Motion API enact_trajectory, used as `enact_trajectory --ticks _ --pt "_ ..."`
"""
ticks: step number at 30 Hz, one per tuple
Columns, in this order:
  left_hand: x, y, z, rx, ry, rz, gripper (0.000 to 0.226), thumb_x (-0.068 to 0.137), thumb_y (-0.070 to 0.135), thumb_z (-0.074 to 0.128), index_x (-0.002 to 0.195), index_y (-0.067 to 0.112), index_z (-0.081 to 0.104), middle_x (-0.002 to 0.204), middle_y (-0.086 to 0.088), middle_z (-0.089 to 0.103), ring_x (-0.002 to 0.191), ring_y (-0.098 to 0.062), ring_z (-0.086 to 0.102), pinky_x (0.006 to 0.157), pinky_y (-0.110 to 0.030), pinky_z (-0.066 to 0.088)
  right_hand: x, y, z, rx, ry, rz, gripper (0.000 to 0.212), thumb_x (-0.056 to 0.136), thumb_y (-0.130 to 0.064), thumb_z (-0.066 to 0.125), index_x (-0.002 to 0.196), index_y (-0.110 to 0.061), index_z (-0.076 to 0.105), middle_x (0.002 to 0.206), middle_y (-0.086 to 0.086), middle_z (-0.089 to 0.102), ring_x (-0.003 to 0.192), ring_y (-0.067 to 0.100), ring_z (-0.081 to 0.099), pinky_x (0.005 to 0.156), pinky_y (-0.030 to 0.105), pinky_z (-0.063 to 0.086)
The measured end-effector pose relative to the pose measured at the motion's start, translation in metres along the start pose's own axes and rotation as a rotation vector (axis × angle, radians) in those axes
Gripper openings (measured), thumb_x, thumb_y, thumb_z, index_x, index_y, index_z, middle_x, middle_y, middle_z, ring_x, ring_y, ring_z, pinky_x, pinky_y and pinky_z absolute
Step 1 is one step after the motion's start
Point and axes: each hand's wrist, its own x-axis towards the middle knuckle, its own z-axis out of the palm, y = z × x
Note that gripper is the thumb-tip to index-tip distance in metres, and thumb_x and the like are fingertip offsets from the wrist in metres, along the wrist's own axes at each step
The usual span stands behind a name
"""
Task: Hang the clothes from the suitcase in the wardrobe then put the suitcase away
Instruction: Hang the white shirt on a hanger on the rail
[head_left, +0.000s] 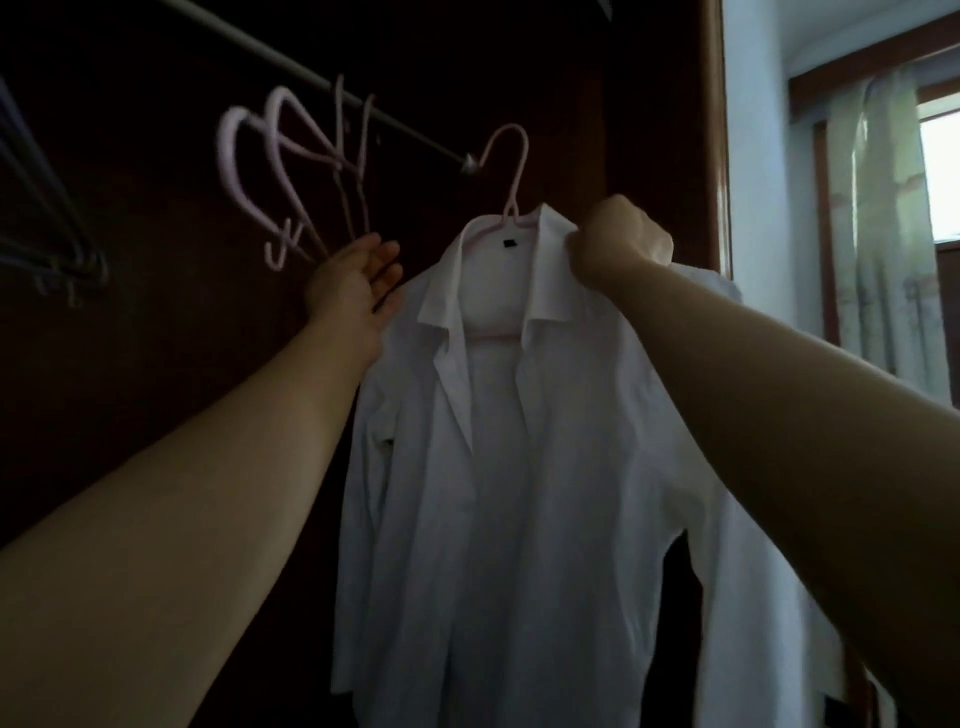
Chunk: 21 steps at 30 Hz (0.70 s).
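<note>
Hangers (231, 171) crowd the rail (405, 127) left of the shirt (519, 467), which the right hand (618, 249) grips; left hand (353, 280) lies spread alongside.

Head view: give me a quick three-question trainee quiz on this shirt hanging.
1. True or false: the right hand grips the white shirt at its collar.
2. The left hand is: A a fist; B open, fingers straight; C gripping the rail.
3. What colour is the hanger inside the shirt?
Key: 1 true; 2 B; 3 pink.
</note>
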Motion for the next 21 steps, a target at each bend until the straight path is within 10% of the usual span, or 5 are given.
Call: enact_trajectory --ticks 21 --pt "0.02 -0.023 -0.023 0.21 0.018 0.101 0.022 0.099 0.016 0.043 0.093 0.02 0.063 0.084 0.002 0.067 0.079 -0.012 0.06 0.084 -0.029 0.05 0.062 -0.069 0.063 -0.059 0.015 -0.245 0.019 0.095 -0.012 0.048 0.11 -0.005 0.057 0.091 0.009 0.056 0.079 0.023 0.053 0.07 0.034 0.042"
